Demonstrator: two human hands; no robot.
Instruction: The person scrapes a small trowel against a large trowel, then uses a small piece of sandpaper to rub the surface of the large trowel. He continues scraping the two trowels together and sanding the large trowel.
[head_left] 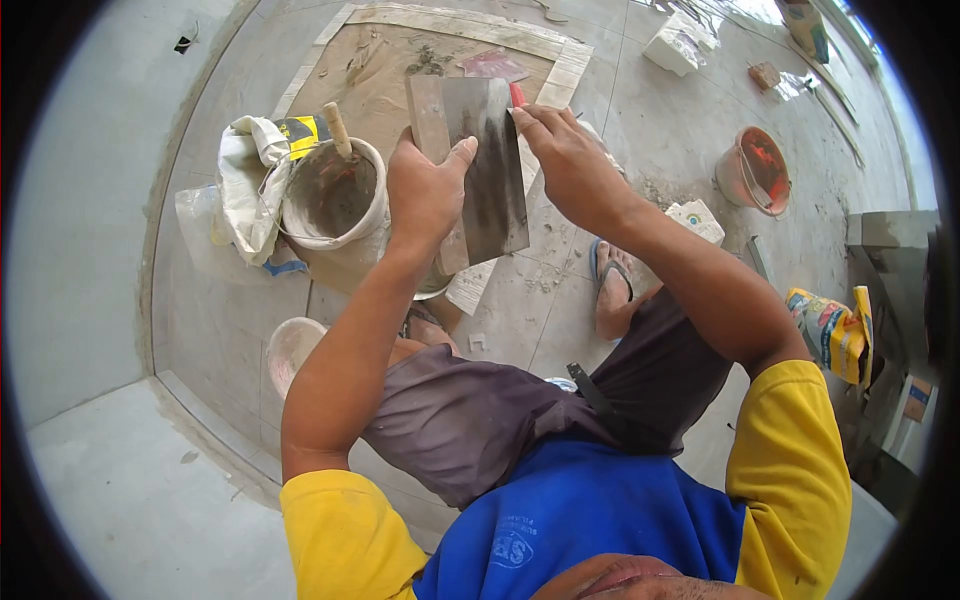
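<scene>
A flat grey rectangular plate with a dark smear, like a wide trowel blade (497, 150), is held up in front of me. My left hand (428, 188) grips its left side, with the thumb across the face. At its upper right edge my right hand (565, 155) pinches a small red object (517, 94), which touches the plate. What the red object is cannot be made out. A mortar-stained bucket (335, 195) with a wooden handle (337, 130) sticking out stands to the left of my left hand.
A white sack (250, 185) leans by the bucket. A framed sheet (400, 30) lies ahead on the tiles. An orange-stained bucket (755, 172), a white block (682, 42) and a yellow bag (835, 330) are at the right. A pale bucket (292, 350) stands near my left leg.
</scene>
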